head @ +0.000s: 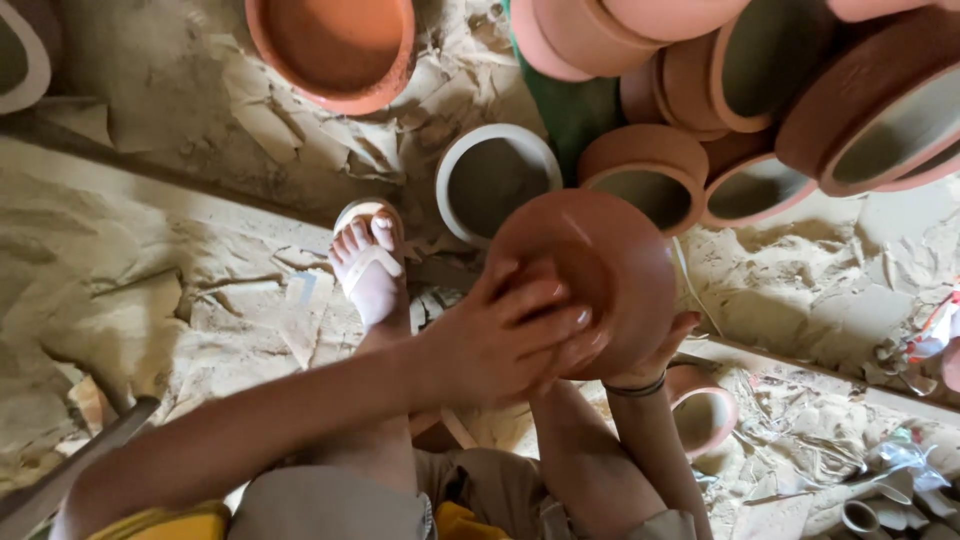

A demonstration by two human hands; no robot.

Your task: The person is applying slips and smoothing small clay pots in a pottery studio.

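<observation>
Seen from above, near to far. Our left hand (500,335) lies flat with fingers spread across the face of a round terracotta pot (590,275), pressing on it. Our right hand (655,355), a dark band at the wrist, cups the pot from beneath, gripping its lower edge. The pot is held above our knees. Just beyond, a foot in a pale sandal (368,262) rests on the sandy floor (150,270). Farther off sit a white-rimmed bowl (495,180) and stacked terracotta pots (800,100).
</observation>
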